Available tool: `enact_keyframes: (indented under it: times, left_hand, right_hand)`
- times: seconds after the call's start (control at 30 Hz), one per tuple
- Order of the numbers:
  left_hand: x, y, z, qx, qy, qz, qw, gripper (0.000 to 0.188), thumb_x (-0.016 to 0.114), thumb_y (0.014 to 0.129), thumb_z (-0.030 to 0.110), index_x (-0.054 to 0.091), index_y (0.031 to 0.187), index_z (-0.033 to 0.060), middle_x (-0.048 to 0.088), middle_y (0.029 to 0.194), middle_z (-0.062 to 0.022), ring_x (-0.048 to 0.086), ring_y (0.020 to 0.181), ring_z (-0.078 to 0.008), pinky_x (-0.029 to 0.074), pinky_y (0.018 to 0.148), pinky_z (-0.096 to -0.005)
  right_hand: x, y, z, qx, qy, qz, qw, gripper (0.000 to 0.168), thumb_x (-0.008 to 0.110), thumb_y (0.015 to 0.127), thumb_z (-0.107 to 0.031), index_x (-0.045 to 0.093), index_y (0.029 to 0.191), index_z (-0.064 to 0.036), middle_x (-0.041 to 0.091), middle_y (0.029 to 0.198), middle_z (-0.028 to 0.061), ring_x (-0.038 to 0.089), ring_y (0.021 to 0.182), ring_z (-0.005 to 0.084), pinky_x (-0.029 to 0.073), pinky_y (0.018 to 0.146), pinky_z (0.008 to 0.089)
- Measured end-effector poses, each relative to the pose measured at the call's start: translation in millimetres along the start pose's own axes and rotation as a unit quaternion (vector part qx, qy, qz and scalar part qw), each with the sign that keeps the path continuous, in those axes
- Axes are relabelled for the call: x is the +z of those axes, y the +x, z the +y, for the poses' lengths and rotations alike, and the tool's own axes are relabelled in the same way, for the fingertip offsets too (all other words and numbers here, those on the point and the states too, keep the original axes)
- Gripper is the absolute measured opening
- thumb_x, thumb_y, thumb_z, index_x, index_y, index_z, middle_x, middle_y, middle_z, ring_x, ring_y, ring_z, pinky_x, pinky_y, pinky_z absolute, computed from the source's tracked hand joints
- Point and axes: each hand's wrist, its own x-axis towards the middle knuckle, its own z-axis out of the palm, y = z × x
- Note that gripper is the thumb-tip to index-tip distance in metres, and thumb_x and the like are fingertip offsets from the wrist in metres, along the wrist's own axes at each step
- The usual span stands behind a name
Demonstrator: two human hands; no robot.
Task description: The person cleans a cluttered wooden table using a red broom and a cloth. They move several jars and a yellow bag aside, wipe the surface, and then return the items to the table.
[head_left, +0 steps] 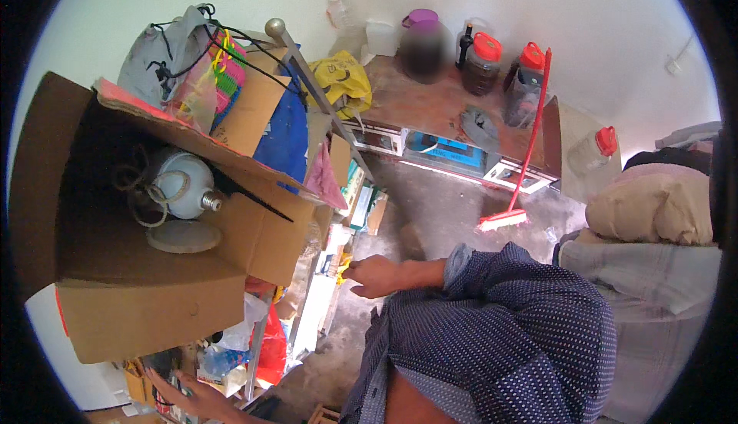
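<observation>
My right hand is in front of the shelf, its fingers slightly curled and apart. A small yellow thing shows just beyond the fingertips; whether they touch is unclear. At the lower left, my left hand has its fingers spread beside a dark object among the shelf clutter. Nothing is plainly held by either hand. Above the left hand stands an open cardboard box, flaps out. Inside it lie a white light bulb with a metal screw base, a pale cord and a round pale disc.
A metal rack post with a ball top rises beside the box. Across the floor a low wooden cabinet carries red-lidded jars and a yellow plastic bag. A red broom leans against it. Covered bundles lie at right.
</observation>
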Motion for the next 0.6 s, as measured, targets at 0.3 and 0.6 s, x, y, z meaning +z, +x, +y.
enact_keyframes:
  times: [0.3, 0.6]
  left_hand:
    - [38, -143, 162, -0.006, -0.203, -0.178, 0.963, 0.019, 0.059, 0.087, 0.003, 0.066, 0.104, -0.0043, 0.062, 0.079, -0.0166, 0.060, 0.067, -0.0330, 0.048, 0.059, -0.0401]
    - [138, -128, 306, -0.020, -0.403, -0.363, 0.840, 0.024, 0.066, 0.082, 0.002, 0.069, 0.105, 0.0042, 0.064, 0.075, -0.0109, 0.063, 0.065, -0.0240, 0.050, 0.057, -0.0342]
  right_hand:
    - [-14, -24, 34, 0.059, 0.024, -0.015, 0.998, 0.046, 0.062, 0.087, -0.029, 0.057, 0.125, -0.005, 0.064, 0.109, 0.0197, 0.065, 0.097, 0.0388, 0.052, 0.082, 0.0492]
    - [-80, -40, 121, 0.086, 0.058, 0.047, 0.993, 0.044, 0.065, 0.084, -0.028, 0.062, 0.119, -0.002, 0.065, 0.111, 0.0221, 0.064, 0.099, 0.0395, 0.052, 0.086, 0.0469]
